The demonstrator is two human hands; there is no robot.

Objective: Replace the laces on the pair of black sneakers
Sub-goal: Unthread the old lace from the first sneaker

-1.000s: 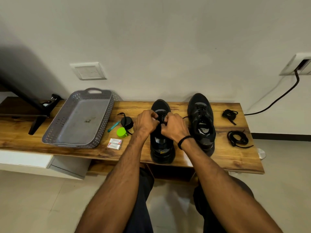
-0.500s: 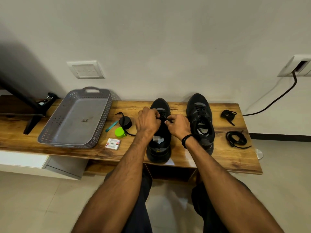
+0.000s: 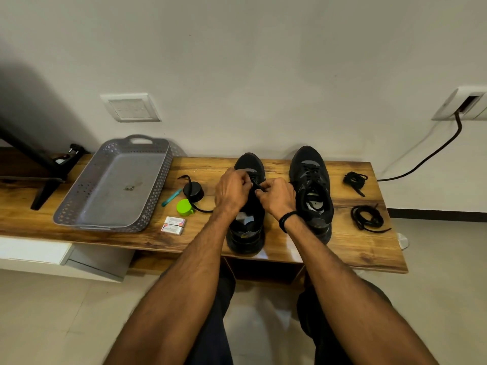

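Note:
Two black sneakers stand side by side on a wooden bench (image 3: 290, 254), toes toward the wall. Over the left sneaker (image 3: 246, 233) both hands work at its lacing. My left hand (image 3: 230, 192) and my right hand (image 3: 276, 197) each pinch a black lace (image 3: 257, 186) above the eyelets. One end of that lace (image 3: 201, 209) trails left across the bench. The right sneaker (image 3: 312, 191) stands laced and untouched. Two coiled black laces lie on the bench's right end, one farther back (image 3: 355, 180) and one nearer (image 3: 367, 218).
A grey perforated tray (image 3: 79, 214) sits at the left. Between it and the shoes lie a black round lid (image 3: 193, 191), a green cap (image 3: 184, 207), a teal pen (image 3: 171, 197) and two small white boxes (image 3: 173, 225). A black stand (image 3: 44, 180) is far left. A cable (image 3: 421, 162) hangs from a wall socket.
Both hands have shifted slightly toward the toe of the left sneaker and drawn closer together on the lace. The shoes have stayed in place.

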